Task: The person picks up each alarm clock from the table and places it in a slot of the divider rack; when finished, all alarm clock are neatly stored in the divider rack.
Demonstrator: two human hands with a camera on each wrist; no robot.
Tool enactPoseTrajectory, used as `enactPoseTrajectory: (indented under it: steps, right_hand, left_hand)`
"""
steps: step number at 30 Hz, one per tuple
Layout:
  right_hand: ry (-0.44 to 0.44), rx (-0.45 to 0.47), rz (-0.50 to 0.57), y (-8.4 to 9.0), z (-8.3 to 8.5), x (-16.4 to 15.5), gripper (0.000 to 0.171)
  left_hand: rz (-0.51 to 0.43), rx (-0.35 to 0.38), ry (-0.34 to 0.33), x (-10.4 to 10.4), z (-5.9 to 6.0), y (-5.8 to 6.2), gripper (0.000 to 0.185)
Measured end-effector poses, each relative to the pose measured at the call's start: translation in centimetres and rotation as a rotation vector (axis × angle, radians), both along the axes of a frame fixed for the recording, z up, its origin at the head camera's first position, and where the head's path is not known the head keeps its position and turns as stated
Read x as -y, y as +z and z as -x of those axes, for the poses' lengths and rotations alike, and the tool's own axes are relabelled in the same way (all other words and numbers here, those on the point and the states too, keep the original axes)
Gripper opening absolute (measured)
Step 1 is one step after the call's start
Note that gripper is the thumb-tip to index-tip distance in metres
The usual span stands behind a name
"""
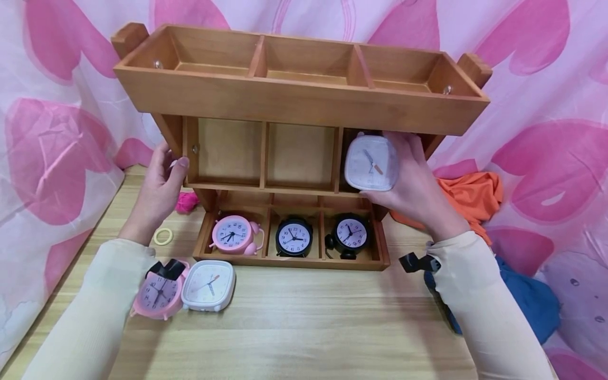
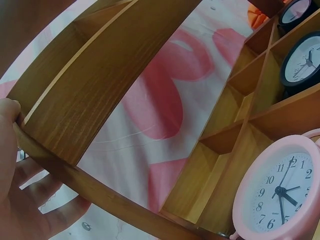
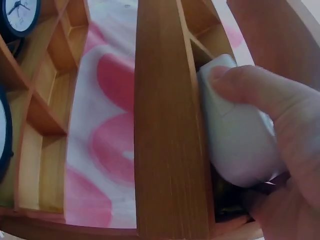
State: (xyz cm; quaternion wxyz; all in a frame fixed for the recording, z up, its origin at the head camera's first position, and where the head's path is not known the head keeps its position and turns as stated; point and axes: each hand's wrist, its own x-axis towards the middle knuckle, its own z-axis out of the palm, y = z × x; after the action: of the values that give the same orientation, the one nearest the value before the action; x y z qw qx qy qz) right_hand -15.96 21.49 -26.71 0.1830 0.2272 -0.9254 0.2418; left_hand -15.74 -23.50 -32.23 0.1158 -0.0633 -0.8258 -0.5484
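At the far left, a round pink twin-bell alarm clock lies face up on the light wood-grain table, partly behind a sleeve. Above it, the left hand holds the side board of a three-tier brown wooden rack, thumb on one face and fingers on the other. Near that hand are a thin pale-yellow ring and a bright pink fuzzy ball. A rounded-square white clock lies beside the pink one, before the rack.

Along the rack's bottom tier, left to right, sit a round pink clock with bells turned rightward, a round black clock and another black clock, its bells at lower left. Above, at the middle tier's right compartment, the right hand grips a second rounded-square white clock, thumb and fingers around its body; whether it touches the compartment floor cannot be told. Farther right lie crumpled orange cloth and blue cloth.
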Motion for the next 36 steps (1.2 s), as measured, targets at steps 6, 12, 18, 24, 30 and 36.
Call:
enactPoseTrajectory:
  steps: [6, 12, 18, 24, 30, 36]
  right_hand:
    - [-0.007, 0.103, -0.072, 0.4, 0.4, 0.5, 0.111]
    - [-0.022, 0.175, -0.117, 0.3, 0.3, 0.8, 0.11]
    - [-0.022, 0.167, -0.135, 0.1, -0.1, 0.7, 0.103]
    - [-0.032, 0.142, -0.116, 0.3, -1.1, 0.5, 0.091]
    - [-0.015, 0.029, -0.069, 0.5, -2.5, 0.5, 0.077]
    - [0.083, -0.043, 0.089, 0.2, -5.5, 2.3, 0.084]
  left_hand:
    - [0.003, 0.012, 0.004, 0.0, -0.1, 0.1, 0.05]
    - [-0.003, 0.002, 0.002, 0.0, 0.0, 0.1, 0.05]
    - [0.003, -0.006, 0.003, -0.1, 0.1, 0.1, 0.049]
    - [0.0, -0.005, 0.004, -0.1, 0.0, 0.1, 0.048]
    - [-0.003, -0.004, 0.002, -0.1, 0.0, 0.0, 0.049]
    - [-0.011, 0.006, -0.002, 0.0, 0.1, 0.0, 0.049]
